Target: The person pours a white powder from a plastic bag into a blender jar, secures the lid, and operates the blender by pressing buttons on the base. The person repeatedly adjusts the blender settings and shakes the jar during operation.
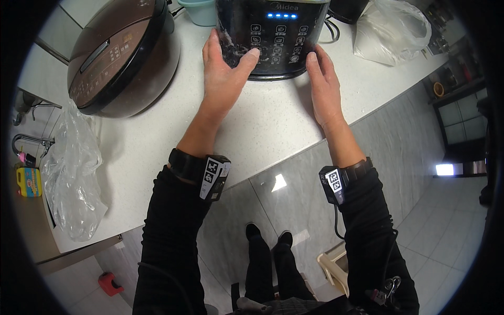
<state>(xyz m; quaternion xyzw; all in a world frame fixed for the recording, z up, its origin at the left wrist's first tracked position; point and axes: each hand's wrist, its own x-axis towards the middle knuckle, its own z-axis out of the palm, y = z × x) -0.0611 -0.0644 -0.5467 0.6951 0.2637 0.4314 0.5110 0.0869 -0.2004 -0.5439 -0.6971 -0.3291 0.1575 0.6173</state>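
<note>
A black Midea countertop appliance [275, 65], probably a blender base, stands on the white speckled counter at the top of the view. Its front panel has rows of touch icons and a lit blue display [282, 16]. White smears mark the panel's left side. My left hand [226, 69] holds the left side, its thumb resting on the lower left icons. On the opposite side, my right hand [323, 80] grips the lower right edge, thumb to the front. The top of the appliance lies beyond the picture's edge.
A brown rice cooker [122, 59] sits to the left, near a crumpled plastic bag [75, 177] and a faucet [33, 141]. Behind are a light-blue container [199, 12] and a plastic bag of white powder [388, 35]. The counter's front edge [283, 159] runs diagonally. A beige stool [334, 267] stands below.
</note>
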